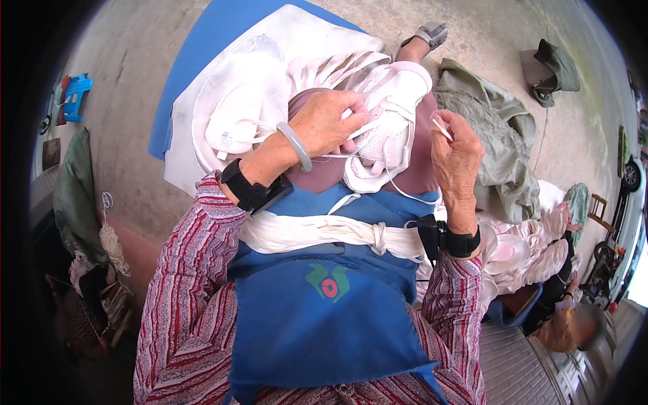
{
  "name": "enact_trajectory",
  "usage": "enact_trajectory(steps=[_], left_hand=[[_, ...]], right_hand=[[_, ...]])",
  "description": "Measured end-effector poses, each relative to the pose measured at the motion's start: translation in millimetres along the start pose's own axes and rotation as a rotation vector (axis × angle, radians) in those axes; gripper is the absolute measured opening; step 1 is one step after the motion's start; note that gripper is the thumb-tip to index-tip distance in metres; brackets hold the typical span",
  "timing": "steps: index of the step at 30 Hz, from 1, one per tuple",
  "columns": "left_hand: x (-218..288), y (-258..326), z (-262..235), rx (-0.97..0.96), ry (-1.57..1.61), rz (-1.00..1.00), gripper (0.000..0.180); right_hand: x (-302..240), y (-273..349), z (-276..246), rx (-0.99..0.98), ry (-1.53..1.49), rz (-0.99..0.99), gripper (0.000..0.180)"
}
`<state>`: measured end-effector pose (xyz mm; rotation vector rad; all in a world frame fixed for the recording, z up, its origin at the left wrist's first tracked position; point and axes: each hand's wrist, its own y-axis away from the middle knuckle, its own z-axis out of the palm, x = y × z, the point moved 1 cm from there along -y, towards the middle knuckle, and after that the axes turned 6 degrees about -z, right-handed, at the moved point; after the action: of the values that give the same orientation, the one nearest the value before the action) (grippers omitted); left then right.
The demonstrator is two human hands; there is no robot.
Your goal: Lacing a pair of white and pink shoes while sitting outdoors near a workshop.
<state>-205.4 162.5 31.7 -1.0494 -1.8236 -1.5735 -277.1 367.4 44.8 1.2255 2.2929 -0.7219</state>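
Concrete ground [135,61] fills the head view, with a blue mat [202,47] spread across it and a white sheet [297,30] lying on the mat. A grey-green cloth [493,128] is heaped to the right of the person's knees, and a smaller grey bag [557,64] sits farther off. A blue apron [324,304] covers the person's lap, with a bundle of white cord [317,233] tied across its top edge. A stack of white shoe uppers [236,115] rests on the sheet just beyond the knees. On the lap lies a white and pale pink shoe upper [395,118], toe pointing away. The left hand [331,125], wearing a pale bangle [295,145] and a black wrist strap [250,189], is closed over the near side of that upper, fingers pressed into it. The right hand [455,155], also strapped at the wrist, has thumb and forefinger pinched together on a thin white thread [405,192] that loops down from the upper. Another person [567,317] sits at lower right beside more pink and white pieces [526,246].
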Motion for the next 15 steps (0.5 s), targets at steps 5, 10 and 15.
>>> enact_trajectory(steps=[5,10,15], left_hand=[[6.3,-0.8,1.9,-0.023,-0.015,0.010,0.018],[8.0,-2.0,-0.7,-0.036,0.018,-0.082,0.017],[7.5,-2.1,0.3,-0.022,0.006,-0.067,0.017]], right_hand=[[-1.7,7.0,-3.1,-0.029,0.019,-0.084,0.010],[-19.2,1.6,27.5,-0.102,0.178,-0.289,0.026],[-27.9,-1.3,37.4,-0.191,0.366,-0.360,0.012]])
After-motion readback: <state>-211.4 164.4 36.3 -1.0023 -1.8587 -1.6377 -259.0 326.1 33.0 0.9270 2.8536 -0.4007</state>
